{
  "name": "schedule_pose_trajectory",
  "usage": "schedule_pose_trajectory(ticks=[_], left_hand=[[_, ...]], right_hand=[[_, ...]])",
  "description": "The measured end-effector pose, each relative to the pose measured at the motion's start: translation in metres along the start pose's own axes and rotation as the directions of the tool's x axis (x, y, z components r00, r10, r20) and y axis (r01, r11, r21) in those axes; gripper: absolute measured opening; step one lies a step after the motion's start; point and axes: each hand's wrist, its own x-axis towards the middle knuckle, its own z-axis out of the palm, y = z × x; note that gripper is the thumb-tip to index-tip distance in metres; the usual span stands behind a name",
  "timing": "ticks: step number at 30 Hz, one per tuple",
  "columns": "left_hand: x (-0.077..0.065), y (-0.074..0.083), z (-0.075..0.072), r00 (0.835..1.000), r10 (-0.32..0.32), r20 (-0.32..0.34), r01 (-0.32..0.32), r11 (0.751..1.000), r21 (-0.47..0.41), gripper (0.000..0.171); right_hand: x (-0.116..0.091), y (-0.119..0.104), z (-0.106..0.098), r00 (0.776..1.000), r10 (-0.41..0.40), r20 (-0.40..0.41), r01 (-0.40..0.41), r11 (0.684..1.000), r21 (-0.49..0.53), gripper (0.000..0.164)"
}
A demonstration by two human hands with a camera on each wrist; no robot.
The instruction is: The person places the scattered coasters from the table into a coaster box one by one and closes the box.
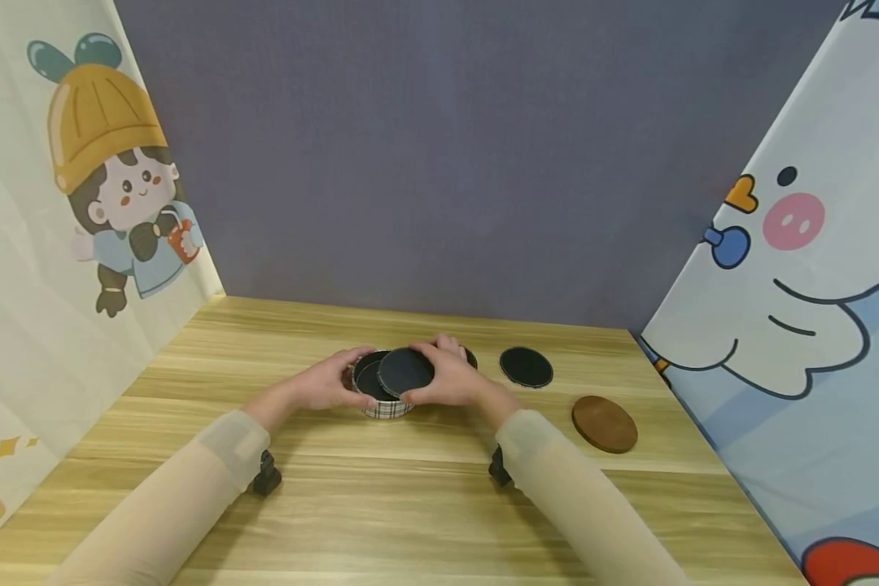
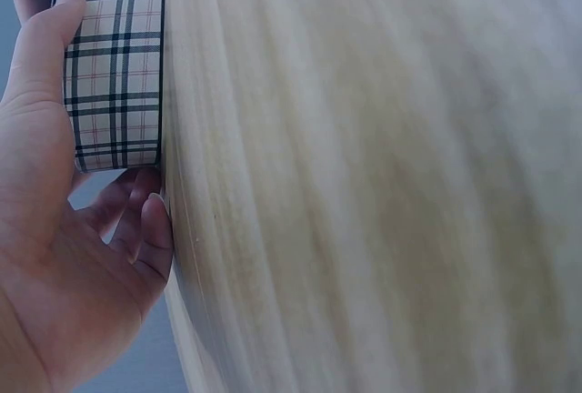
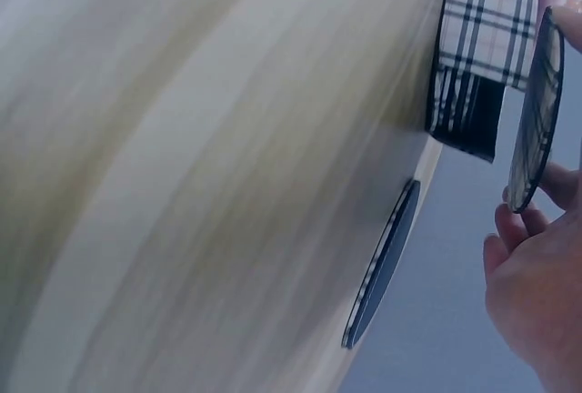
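A low round coaster holder (image 1: 385, 409) with a plaid outer wall and a dark inside stands on the table. My left hand (image 1: 331, 379) grips it from the left, the thumb on the plaid wall (image 2: 116, 75) in the left wrist view. My right hand (image 1: 450, 376) holds a round black coaster (image 1: 406, 373), tilted over the right part of the holder's opening. In the right wrist view this coaster (image 3: 536, 115) shows a plaid underside and stands apart from the holder (image 3: 486, 15). Some fingers of the right hand are hidden behind the coaster.
To the right of my hands a black coaster (image 1: 526, 367) lies flat on the wooden table (image 1: 381, 505). Another dark round edge (image 1: 472, 358) peeks out behind my right hand. Nearer lies a brown round disc (image 1: 605, 424). A grey partition (image 1: 425, 163) rises behind the table.
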Motion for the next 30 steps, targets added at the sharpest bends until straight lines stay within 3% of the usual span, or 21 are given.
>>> schedule_pose_trajectory(ticks=[9, 22, 30], left_hand=[[-0.002, 0.000, -0.001, 1.000, -0.010, 0.016, 0.010, 1.000, 0.005, 0.106], [-0.002, 0.003, -0.002, 0.999, 0.005, 0.040, -0.004, 1.000, -0.014, 0.104], [0.000, 0.001, -0.002, 0.999, -0.004, 0.043, 0.005, 1.000, -0.030, 0.105]], right_hand=[[0.009, -0.009, 0.009, 0.999, 0.002, 0.037, -0.002, 1.000, -0.008, 0.100], [0.017, -0.011, 0.013, 0.995, -0.086, 0.046, 0.086, 0.996, 0.001, 0.090], [0.019, -0.011, 0.015, 0.993, -0.098, 0.069, 0.096, 0.995, 0.021, 0.086]])
